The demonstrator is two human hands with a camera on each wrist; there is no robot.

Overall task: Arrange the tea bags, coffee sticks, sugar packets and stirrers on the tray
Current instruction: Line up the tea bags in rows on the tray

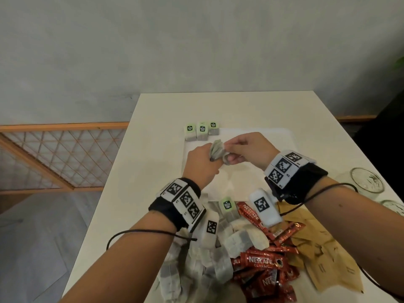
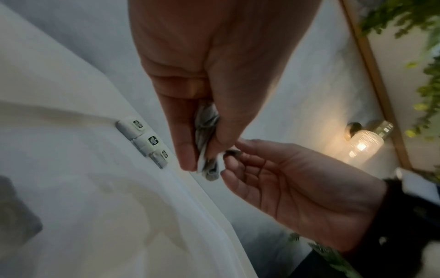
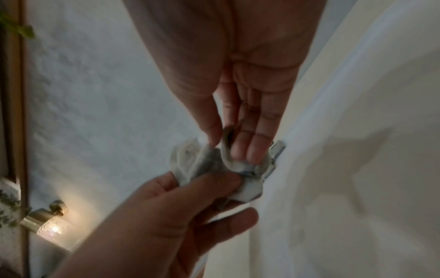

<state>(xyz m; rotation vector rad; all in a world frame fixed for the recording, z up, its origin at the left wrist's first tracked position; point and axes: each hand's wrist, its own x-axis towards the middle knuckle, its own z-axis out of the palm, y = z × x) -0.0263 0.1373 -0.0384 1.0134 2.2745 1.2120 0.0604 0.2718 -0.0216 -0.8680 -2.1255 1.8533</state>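
Hovering over the white tray [image 1: 282, 138], my left hand [image 1: 202, 162] grips a bunch of tea bags [image 1: 216, 152] while my right hand [image 1: 247, 149] pinches one; I should pull gently, beside the three bags [image 1: 201, 131] already lined.

The head view looks forward and down from above the person's forearms, taking in the white table [image 1: 273, 110], the tray [image 1: 284, 136] and the grip at mid-frame, where the left hand [image 1: 202, 162] and right hand [image 1: 247, 149] meet on a bunch of tea bags [image 1: 216, 152]. The left wrist view sits very close behind the left hand [image 2: 214, 65], looking along its fingers to the bunch [image 2: 207, 143], with the right hand [image 2: 304, 188] just beyond. The right wrist view mirrors it, close behind the right hand [image 3: 238, 65]. All three share the grip; the head and left wrist views also share the row of tea bags [image 2: 145, 141] just past it.
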